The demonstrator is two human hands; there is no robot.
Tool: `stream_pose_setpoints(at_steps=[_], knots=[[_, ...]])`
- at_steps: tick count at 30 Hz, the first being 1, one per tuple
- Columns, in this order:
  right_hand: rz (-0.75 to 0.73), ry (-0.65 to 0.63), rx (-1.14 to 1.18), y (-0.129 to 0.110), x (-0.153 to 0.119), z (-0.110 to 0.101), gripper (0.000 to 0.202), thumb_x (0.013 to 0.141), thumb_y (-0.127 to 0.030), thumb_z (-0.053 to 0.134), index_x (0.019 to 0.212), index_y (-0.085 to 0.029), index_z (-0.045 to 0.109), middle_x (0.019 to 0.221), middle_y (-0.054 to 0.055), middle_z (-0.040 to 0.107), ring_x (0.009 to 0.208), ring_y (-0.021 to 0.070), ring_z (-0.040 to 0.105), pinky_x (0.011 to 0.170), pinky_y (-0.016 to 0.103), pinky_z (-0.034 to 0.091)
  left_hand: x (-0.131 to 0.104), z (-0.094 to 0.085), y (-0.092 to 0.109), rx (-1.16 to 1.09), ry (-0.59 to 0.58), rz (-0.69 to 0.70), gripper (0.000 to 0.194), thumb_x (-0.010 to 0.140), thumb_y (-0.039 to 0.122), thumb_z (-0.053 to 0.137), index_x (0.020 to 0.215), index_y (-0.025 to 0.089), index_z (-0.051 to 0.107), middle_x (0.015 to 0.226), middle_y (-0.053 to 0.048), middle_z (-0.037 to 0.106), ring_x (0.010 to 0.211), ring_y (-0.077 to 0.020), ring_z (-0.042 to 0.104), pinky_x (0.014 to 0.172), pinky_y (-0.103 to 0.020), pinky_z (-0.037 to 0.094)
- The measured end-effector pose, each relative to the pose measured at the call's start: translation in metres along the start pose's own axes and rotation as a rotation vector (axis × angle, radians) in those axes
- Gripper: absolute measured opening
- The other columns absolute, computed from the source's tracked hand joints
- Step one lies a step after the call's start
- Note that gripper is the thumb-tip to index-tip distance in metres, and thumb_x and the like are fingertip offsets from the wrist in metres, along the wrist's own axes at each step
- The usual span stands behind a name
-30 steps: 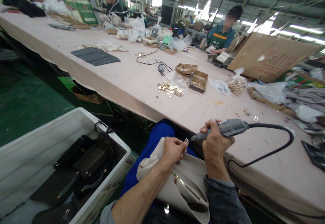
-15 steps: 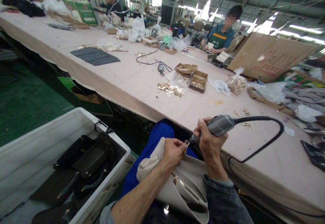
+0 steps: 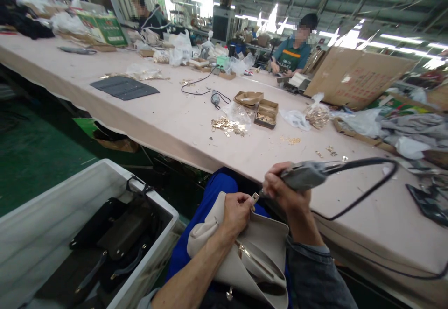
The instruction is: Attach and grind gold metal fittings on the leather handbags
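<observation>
A cream handbag [image 3: 259, 234] with a gold zipper lies open across my lap. My left hand [image 3: 238, 211] pinches its upper edge, where a small gold metal fitting [image 3: 255, 197] sticks out past the fingertips. My right hand [image 3: 289, 192] is wrapped round a grey corded electric screwdriver [image 3: 304, 175]. The tool's tip points down and left, close beside the gold fitting; I cannot tell whether they touch.
A long cloth-covered table [image 3: 182, 136] runs ahead, with a pile of gold fittings [image 3: 228, 126] and a small cardboard box [image 3: 266, 114] on it. At left stands a white bin [image 3: 115, 171] holding dark bags. A co-worker [image 3: 292, 54] is across the table.
My right hand with the screwdriver has shifted slightly and its tip has drawn back a little from the fitting. The left hand keeps its pinch. The whole view has moved a little.
</observation>
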State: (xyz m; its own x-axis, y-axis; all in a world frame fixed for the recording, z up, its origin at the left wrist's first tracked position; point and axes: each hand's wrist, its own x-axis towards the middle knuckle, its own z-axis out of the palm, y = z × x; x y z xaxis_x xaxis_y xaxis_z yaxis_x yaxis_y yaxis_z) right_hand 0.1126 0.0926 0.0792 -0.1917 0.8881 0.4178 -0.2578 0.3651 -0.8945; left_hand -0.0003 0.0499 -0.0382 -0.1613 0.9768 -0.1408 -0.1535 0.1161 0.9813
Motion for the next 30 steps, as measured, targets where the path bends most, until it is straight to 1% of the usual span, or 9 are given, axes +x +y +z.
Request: stream_pose_setpoints(at_steps=[3,6,9,13,17,21,24,26,30], knots=[[-0.132,0.201,0.123,-0.026,0.010,-0.016,0.016,0.087,-0.023,0.072,0.095,-0.023,0.059,0.066,-0.006,0.057,0.043,0.0081,0.047,0.050,0.026,0.048,-0.006,0.000,0.012,0.140,0.045,0.115,0.026,0.086,0.036,0.066,0.077,0.014,0.076,0.058,-0.002,0.065,0.047,-0.0122,0.051,0.047,-0.023,0.034],[-0.151,0.337,0.147,-0.040,0.018,-0.034,0.021,0.082,-0.023,0.075,0.092,-0.022,0.056,0.066,-0.006,0.056,0.045,0.0083,0.047,0.051,0.026,0.047,-0.010,0.003,0.017,0.356,0.088,0.272,0.015,0.083,0.030,0.072,0.085,0.016,0.076,0.065,-0.003,0.067,0.054,-0.0149,0.056,0.053,-0.025,0.038],[-0.108,0.419,0.202,-0.036,0.023,-0.049,0.028,0.077,-0.023,0.079,0.089,-0.021,0.054,0.067,-0.006,0.057,0.046,0.0082,0.047,0.050,0.025,0.046,-0.010,0.008,0.014,0.565,0.130,0.436,0.009,0.085,0.020,0.066,0.085,0.016,0.073,0.071,-0.006,0.069,0.062,-0.0191,0.061,0.061,-0.028,0.041],[-0.108,0.568,0.255,-0.017,0.032,-0.071,0.033,0.071,-0.021,0.082,0.088,-0.021,0.052,0.070,-0.005,0.059,0.046,0.0087,0.048,0.050,0.026,0.047,-0.009,0.013,0.009,0.715,0.146,0.542,0.019,0.090,0.013,0.052,0.077,0.018,0.066,0.073,-0.010,0.068,0.069,-0.0241,0.065,0.066,-0.032,0.041],[-0.087,0.765,0.315,0.005,0.054,-0.102,0.035,0.067,-0.020,0.080,0.089,-0.020,0.052,0.074,-0.004,0.061,0.048,0.0086,0.050,0.051,0.027,0.050,-0.007,0.013,0.010,0.646,0.170,0.458,0.019,0.090,0.017,0.055,0.075,0.019,0.067,0.071,-0.011,0.069,0.067,-0.0249,0.066,0.065,-0.031,0.042],[0.012,0.964,0.415,0.027,0.086,-0.141,0.033,0.069,-0.018,0.076,0.088,-0.020,0.049,0.076,-0.005,0.060,0.048,0.0069,0.050,0.050,0.025,0.051,0.001,0.010,0.009,0.353,0.062,0.143,0.021,0.088,0.035,0.064,0.080,0.017,0.072,0.066,-0.008,0.070,0.049,-0.0201,0.062,0.049,-0.027,0.040],[0.069,1.031,0.460,0.044,0.112,-0.165,0.032,0.075,-0.022,0.075,0.084,-0.021,0.044,0.074,-0.007,0.057,0.047,0.0058,0.049,0.049,0.023,0.051,0.008,0.008,0.005,0.178,-0.058,-0.040,0.027,0.083,0.039,0.065,0.072,0.015,0.070,0.051,-0.004,0.062,0.037,-0.0149,0.052,0.041,-0.023,0.034],[0.089,1.054,0.480,0.055,0.126,-0.176,0.030,0.079,-0.022,0.072,0.084,-0.021,0.043,0.073,-0.007,0.055,0.046,0.0055,0.048,0.048,0.022,0.050,0.012,0.007,0.003,0.121,-0.086,-0.075,0.026,0.079,0.036,0.067,0.068,0.013,0.069,0.043,-0.002,0.057,0.034,-0.0118,0.046,0.040,-0.021,0.031],[0.125,1.117,0.517,0.078,0.143,-0.191,0.023,0.083,-0.015,0.065,0.084,-0.021,0.042,0.071,-0.007,0.055,0.046,0.0057,0.047,0.046,0.020,0.049,0.017,0.006,-0.003,0.015,-0.052,-0.100,0.023,0.074,0.033,0.073,0.070,0.010,0.069,0.052,-0.006,0.065,0.032,-0.0080,0.044,0.039,-0.019,0.028]])
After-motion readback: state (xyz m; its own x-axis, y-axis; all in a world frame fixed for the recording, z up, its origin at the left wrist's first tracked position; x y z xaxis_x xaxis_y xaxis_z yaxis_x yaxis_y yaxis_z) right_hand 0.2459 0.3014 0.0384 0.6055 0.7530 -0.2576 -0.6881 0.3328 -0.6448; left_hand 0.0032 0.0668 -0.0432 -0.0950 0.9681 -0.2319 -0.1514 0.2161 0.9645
